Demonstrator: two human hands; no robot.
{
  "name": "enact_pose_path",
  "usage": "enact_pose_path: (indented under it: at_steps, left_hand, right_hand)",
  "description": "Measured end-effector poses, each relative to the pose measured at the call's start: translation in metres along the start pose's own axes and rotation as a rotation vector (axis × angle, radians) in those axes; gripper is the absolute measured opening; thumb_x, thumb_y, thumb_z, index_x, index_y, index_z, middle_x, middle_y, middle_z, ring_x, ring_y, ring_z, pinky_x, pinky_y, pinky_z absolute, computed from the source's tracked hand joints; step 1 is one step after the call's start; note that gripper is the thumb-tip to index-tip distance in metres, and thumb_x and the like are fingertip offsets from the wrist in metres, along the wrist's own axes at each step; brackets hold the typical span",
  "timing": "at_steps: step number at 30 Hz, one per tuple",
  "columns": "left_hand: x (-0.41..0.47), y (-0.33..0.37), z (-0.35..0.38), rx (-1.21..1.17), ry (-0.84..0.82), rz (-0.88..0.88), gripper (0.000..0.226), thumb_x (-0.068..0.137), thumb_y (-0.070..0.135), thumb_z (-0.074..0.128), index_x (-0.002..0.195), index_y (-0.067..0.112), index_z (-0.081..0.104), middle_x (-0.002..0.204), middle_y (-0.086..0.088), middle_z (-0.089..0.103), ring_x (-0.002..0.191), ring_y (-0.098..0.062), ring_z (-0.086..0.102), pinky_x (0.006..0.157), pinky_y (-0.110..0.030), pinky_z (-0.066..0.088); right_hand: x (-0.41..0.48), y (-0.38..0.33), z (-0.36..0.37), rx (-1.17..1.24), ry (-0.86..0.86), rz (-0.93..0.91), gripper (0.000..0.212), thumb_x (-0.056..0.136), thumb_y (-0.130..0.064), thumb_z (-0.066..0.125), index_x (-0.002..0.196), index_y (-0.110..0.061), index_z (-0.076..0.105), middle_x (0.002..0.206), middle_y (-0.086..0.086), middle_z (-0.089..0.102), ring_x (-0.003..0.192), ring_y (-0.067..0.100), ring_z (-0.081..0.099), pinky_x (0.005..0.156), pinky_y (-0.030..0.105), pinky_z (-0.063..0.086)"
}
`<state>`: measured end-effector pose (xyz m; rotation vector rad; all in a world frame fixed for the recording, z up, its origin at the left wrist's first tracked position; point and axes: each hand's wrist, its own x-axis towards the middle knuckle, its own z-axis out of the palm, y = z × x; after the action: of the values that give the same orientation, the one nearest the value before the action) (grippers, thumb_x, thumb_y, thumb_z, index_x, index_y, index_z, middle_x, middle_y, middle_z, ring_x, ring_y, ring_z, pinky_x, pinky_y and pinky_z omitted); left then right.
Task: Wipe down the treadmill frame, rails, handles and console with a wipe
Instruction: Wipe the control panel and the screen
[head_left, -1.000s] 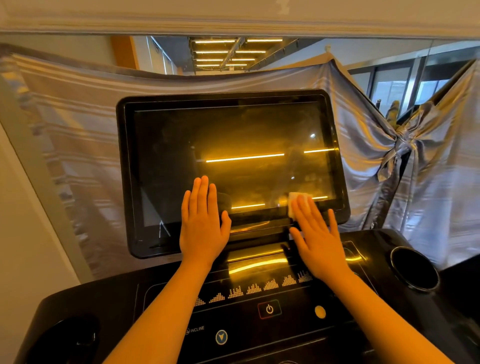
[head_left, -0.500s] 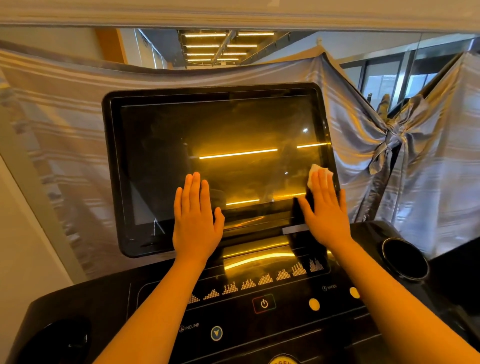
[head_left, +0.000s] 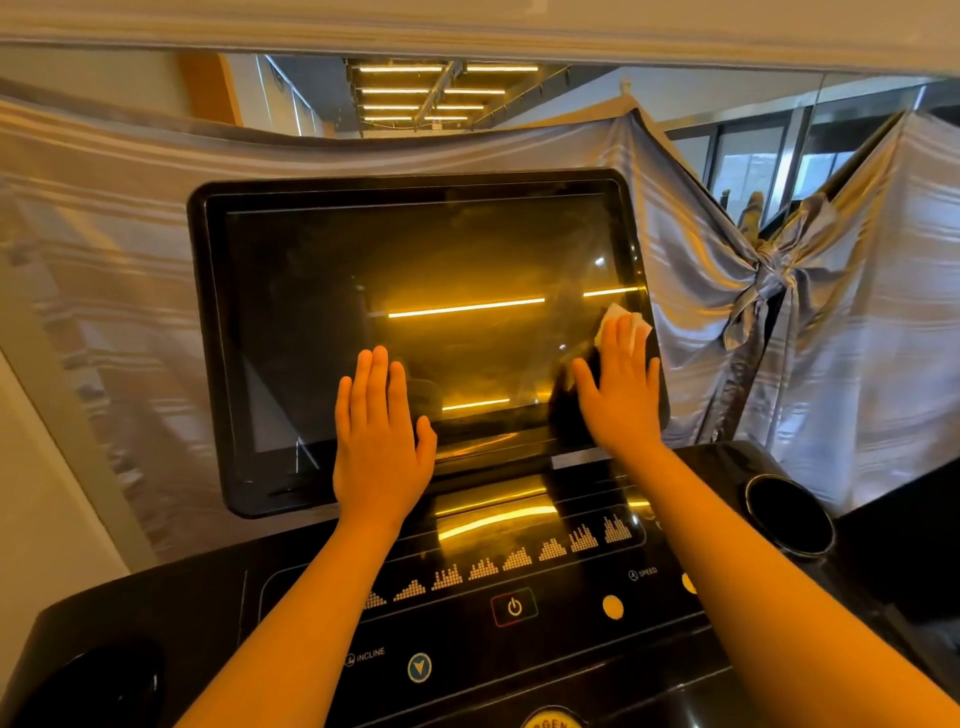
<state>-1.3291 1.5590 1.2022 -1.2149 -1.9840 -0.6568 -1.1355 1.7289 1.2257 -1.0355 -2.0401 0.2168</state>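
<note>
Nearest on my feed: the glossy black treadmill console deck (head_left: 561, 639), w/ a red-ringed power btn (head_left: 514, 607) at centre, a round yellow btn (head_left: 613, 607) to its right, and a blue arrow btn (head_left: 419, 666) by the INCLINE label. A row of small bar-graph icons runs above them. There's a round black cup holder (head_left: 789, 512) at the deck's right end and a dark recess (head_left: 98, 686) at the left; I can't make out much inside either. Both bare forearms reach up over the deck. The left hand (head_left: 382, 441) lies flat on the lower part of the big dark rectangular touchscreen (head_left: 415, 270), fingers straight and close together, thumb out to the side, palm overlapping the bottom bezel, holding nothing. The right hand (head_left: 623, 384) is flat too, fingers straight, pressing the small white crumpled wipe (head_left: 621, 310) against the screen's right edge about halfway up. The wipe sticks out above and beside the fingertips, not pinched, just pinned under them. The screen is off and reflects amber light strips. Behind it hangs a grey striped sheet (head_left: 857, 338), knotted at the right. Further back I see glass panes and ceiling light bars (head_left: 431, 91).
</note>
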Motion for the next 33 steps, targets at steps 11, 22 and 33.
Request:
enact_pose_path:
  at_steps: [11,22,33]
  left_hand:
    - [0.0,0.0,0.0,0.019,-0.003,0.011,0.064,0.093,0.036,0.029,0.144,-0.002,0.036,0.154,-0.021,0.028,0.145,-0.035,0.021,0.117,-0.051,0.021]
    - [-0.001,0.0,-0.001,-0.002,0.01,0.019,0.063,0.093,0.036,0.031,0.144,-0.001,0.036,0.154,-0.02,0.028,0.145,-0.034,0.021,0.117,-0.05,0.019]
    - [0.0,-0.001,0.002,0.028,-0.001,0.027,0.064,0.093,0.036,0.029,0.145,-0.001,0.034,0.155,-0.021,0.027,0.145,-0.035,0.02,0.117,-0.051,0.019]
  right_hand:
    - [-0.014,0.044,-0.008,-0.094,-0.105,-0.125,0.069,0.098,-0.059,0.019,0.151,-0.031,-0.015,0.159,-0.008,-0.019,0.146,0.011,-0.019,0.119,0.048,-0.006]
    - [-0.066,0.021,0.014,-0.185,-0.193,-0.436,0.07,0.097,-0.055,0.023,0.155,-0.024,-0.002,0.162,-0.006,-0.009,0.148,0.011,-0.012,0.12,0.049,-0.001]
    - [-0.008,0.02,0.005,-0.077,0.009,-0.035,0.082,0.093,-0.062,0.026,0.154,-0.018,-0.005,0.162,0.005,-0.007,0.148,0.024,-0.009,0.119,0.048,0.0]
